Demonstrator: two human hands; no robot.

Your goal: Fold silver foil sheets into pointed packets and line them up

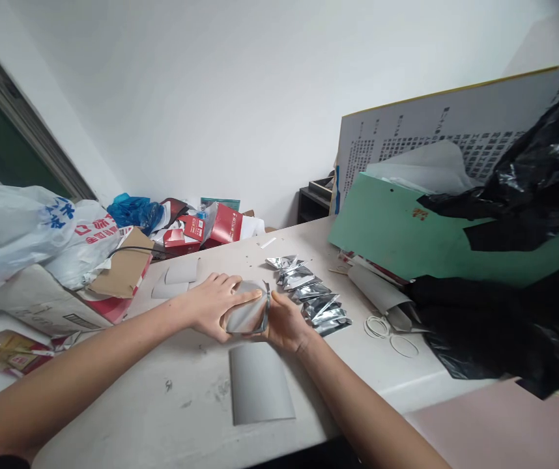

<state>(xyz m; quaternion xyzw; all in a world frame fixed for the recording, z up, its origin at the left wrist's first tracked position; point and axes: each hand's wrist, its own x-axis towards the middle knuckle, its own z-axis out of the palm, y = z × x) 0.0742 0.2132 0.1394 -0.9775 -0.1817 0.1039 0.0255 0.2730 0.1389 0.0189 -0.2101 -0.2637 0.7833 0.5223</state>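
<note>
Both hands are on one silver foil pouch (246,314) above the middle of the white table (137,397). My left hand (215,305) wraps its far left side, with a finger stretched across the top. My right hand (285,319) grips the right edge, thumb on the near face. Part of the pouch is hidden by the fingers. Just below lies a slightly curved grey card (261,384). To the right, several shiny silver foil pouches (315,296) overlap in a slanting row. More grey cards (182,270) rest beyond my left forearm.
White plastic bags (15,221) and an open carton (55,303) crowd the left. Red boxes (225,223) are heaped at the back. On the right are a green folder (406,234), black plastic bags (494,326), a rolled grey sheet (377,290) and thin white rings (377,327).
</note>
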